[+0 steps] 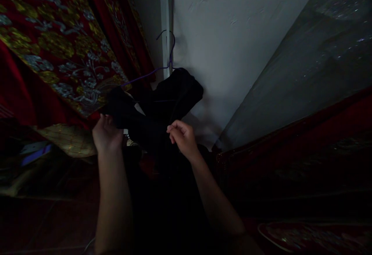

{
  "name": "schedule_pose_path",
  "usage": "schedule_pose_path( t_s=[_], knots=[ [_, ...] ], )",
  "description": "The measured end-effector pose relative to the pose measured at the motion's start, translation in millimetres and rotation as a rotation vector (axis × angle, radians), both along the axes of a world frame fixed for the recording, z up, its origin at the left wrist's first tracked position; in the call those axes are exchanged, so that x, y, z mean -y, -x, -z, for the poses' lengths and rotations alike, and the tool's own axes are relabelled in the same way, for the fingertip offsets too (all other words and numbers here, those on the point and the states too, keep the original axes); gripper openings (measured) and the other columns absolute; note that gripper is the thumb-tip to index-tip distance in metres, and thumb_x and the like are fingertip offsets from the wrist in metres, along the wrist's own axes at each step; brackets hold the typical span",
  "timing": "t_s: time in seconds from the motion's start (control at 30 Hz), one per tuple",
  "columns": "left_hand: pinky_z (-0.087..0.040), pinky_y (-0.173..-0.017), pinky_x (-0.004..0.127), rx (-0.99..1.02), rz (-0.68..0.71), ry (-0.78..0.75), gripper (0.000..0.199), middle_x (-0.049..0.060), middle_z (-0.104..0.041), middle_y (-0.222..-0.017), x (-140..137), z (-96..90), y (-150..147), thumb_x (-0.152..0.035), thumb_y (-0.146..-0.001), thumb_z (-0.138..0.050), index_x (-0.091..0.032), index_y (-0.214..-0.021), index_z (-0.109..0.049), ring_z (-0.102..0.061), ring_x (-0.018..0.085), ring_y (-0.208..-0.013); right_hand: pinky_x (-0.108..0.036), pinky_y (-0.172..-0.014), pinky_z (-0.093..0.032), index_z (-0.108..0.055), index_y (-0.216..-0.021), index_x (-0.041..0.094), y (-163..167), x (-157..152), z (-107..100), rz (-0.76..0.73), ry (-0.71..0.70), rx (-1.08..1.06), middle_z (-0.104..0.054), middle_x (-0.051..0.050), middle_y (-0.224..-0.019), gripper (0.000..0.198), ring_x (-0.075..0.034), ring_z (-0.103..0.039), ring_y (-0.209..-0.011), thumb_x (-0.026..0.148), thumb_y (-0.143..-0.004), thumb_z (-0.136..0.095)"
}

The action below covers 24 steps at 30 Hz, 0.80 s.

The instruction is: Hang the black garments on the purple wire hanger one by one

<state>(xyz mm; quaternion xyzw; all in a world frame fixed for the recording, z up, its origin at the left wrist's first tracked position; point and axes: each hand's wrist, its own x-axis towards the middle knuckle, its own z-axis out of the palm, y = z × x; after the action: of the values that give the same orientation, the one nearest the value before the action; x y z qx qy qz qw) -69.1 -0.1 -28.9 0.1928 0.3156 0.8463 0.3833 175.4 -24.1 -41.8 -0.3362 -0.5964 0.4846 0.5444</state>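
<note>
A black garment [154, 127] hangs on a thin purple wire hanger [172, 53] in front of me; its exact kind is lost in the dark. My left hand [108, 134] is closed on the garment's left side, its fingertips partly hidden by the cloth. On the other side, my right hand [183, 136] pinches the dark fabric between thumb and fingers. The hanger's hook points up, close to a pale vertical edge on the wall, and what it hangs from cannot be made out.
Red cloth with gold and silver embroidery [58, 45] hangs at the left. Behind the garment stands a pale wall [226, 34]. Clear plastic sheeting [314, 65] slants down on the right above dark red fabric [290, 146]. A blue-violet item [36, 155] lies low at left.
</note>
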Motion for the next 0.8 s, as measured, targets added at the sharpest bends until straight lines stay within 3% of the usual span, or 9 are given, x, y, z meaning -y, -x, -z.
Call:
schedule_pose_path(
  t_s=[0.1,0.2,0.3,0.4,0.5,0.57,0.63,0.7,0.8],
  knots=[
    [-0.053,-0.084,0.026,0.170,0.091,0.114,0.013,-0.001,-0.068,-0.077,18.0,43.4,-24.4,-0.020,-0.094,-0.052,-0.018,-0.084,-0.061,-0.067,0.012,-0.076,-0.024,-0.048,-0.031,-0.058,-0.069,0.020,4.1,16.1,7.5,0.044,0.077,-0.082,-0.048,0.005,-0.048,0.028,-0.009,-0.042,-0.043,0.043,-0.085,-0.060],
    [-0.050,-0.082,0.023,0.149,0.142,0.124,0.008,-0.001,-0.070,-0.079,26.6,61.6,-49.4,-0.023,-0.087,-0.061,-0.017,-0.083,-0.064,-0.067,0.011,-0.077,-0.024,-0.047,-0.029,-0.059,-0.070,0.020,-3.9,22.3,22.3,0.122,0.143,-0.133,-0.048,0.006,-0.048,0.028,-0.009,-0.041,-0.043,0.044,-0.084,-0.062],
    [-0.049,-0.081,0.021,0.128,0.182,0.079,0.010,-0.001,-0.071,-0.084,31.9,54.6,-66.6,-0.024,-0.081,-0.071,-0.017,-0.085,-0.067,-0.066,0.011,-0.081,-0.024,-0.048,-0.029,-0.058,-0.068,0.019,-15.8,18.2,38.9,0.155,0.180,-0.109,-0.046,0.006,-0.048,0.028,-0.009,-0.040,-0.044,0.043,-0.082,-0.062],
    [-0.049,-0.076,0.018,0.047,0.222,0.017,0.020,-0.001,-0.069,-0.086,40.6,37.5,-83.3,-0.030,-0.076,-0.081,-0.017,-0.087,-0.070,-0.064,0.010,-0.081,-0.025,-0.051,-0.033,-0.057,-0.064,0.019,-23.4,10.8,52.5,0.155,0.180,0.049,-0.046,0.005,-0.049,0.029,-0.010,-0.042,-0.047,0.042,-0.083,-0.061],
    [-0.049,-0.075,0.019,-0.075,0.300,-0.062,0.026,-0.001,-0.066,-0.085,52.6,25.9,-104.5,-0.036,-0.073,-0.085,-0.017,-0.084,-0.071,-0.062,0.011,-0.080,-0.029,-0.069,-0.047,-0.066,-0.078,0.018,-23.7,11.0,60.0,0.132,0.066,0.219,-0.065,-0.002,-0.071,0.024,-0.016,-0.060,-0.069,0.042,-0.080,-0.069],
    [-0.050,-0.079,0.021,-0.191,0.333,-0.062,0.025,0.000,-0.066,-0.086,60.6,23.3,-118.3,-0.038,-0.076,-0.085,-0.018,-0.084,-0.073,-0.062,0.013,-0.083,-0.034,-0.089,-0.050,-0.067,-0.103,0.019,-19.9,16.5,60.6,0.053,-0.027,0.208,-0.071,-0.006,-0.103,0.036,-0.021,-0.066,-0.096,0.042,-0.077,-0.077],
    [-0.050,-0.082,0.022,-0.335,0.323,-0.036,0.021,0.002,-0.069,-0.089,66.8,22.5,-128.3,-0.038,-0.080,-0.081,-0.019,-0.087,-0.075,-0.064,0.014,-0.087,-0.037,-0.097,-0.050,-0.061,-0.121,0.023,-13.8,23.0,58.1,-0.053,-0.049,0.138,-0.067,-0.007,-0.121,0.053,-0.024,-0.064,-0.112,0.043,-0.075,-0.080],
    [-0.051,-0.086,0.025,-0.483,0.307,-0.044,0.018,0.003,-0.071,-0.094,69.0,20.4,-131.8,-0.037,-0.085,-0.077,-0.020,-0.089,-0.076,-0.065,0.016,-0.091,-0.038,-0.098,-0.052,-0.059,-0.125,0.025,-7.3,27.2,52.9,-0.078,-0.019,0.091,-0.067,-0.007,-0.123,0.055,-0.025,-0.063,-0.115,0.045,-0.078,-0.078],
    [-0.049,-0.096,0.031,-0.729,0.294,-0.145,0.013,0.005,-0.070,-0.099,61.9,12.5,-124.1,-0.033,-0.090,-0.072,-0.021,-0.091,-0.076,-0.065,0.019,-0.101,-0.038,-0.101,-0.049,-0.065,-0.118,0.026,-2.6,27.7,40.5,0.003,0.027,0.083,-0.069,-0.005,-0.121,0.040,-0.026,-0.061,-0.119,0.047,-0.084,-0.069]
  ],
)
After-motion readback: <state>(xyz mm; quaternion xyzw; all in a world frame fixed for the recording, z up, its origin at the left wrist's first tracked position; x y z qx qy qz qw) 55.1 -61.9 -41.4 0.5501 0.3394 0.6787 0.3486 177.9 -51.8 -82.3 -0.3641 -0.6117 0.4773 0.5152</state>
